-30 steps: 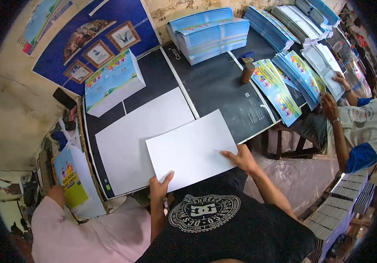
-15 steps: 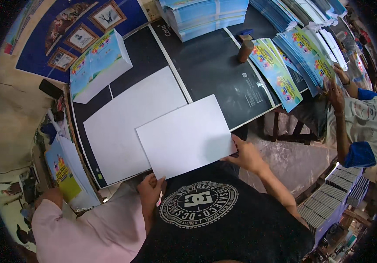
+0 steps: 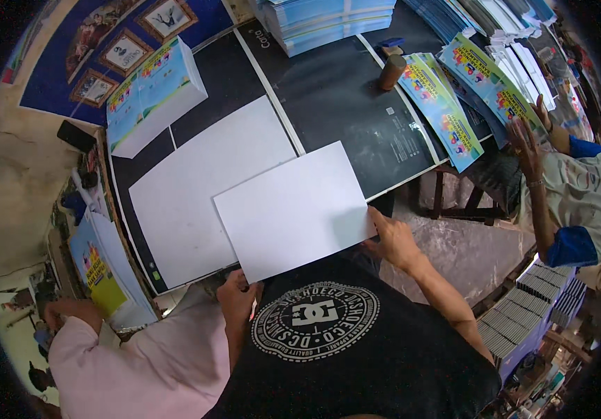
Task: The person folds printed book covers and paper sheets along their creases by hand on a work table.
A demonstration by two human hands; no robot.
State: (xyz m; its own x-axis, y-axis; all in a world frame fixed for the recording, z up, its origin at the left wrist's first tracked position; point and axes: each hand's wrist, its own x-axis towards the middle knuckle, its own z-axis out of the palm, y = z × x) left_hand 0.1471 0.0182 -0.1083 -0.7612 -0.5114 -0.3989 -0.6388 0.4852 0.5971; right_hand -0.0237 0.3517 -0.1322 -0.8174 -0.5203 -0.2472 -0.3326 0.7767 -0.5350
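A blank white sheet of paper (image 3: 293,213) is held in front of my body, overlapping the near edge of the table. At its right edge my right hand (image 3: 395,241) is closed, with the index finger along the edge and other fingers partly hidden beneath. My left hand (image 3: 236,297) is closed at the sheet's near left corner, its fingertips partly covered by the paper. Behind the held sheet, a larger white sheet (image 3: 196,188) lies flat on the dark tabletop (image 3: 342,112).
A thick stack of printed blue sheets (image 3: 157,98) stands at the far left, another bundle (image 3: 328,28) at the back. A brown cylinder (image 3: 392,72) stands near printed strips (image 3: 447,119). On the right a co-worker's hands (image 3: 527,143) touch strips; at lower left sits a person in pink (image 3: 140,356).
The held sheet and both hands have shifted only slightly, along with a small shift of the whole view. The co-worker's hands at the right have moved a little apart from the strips.
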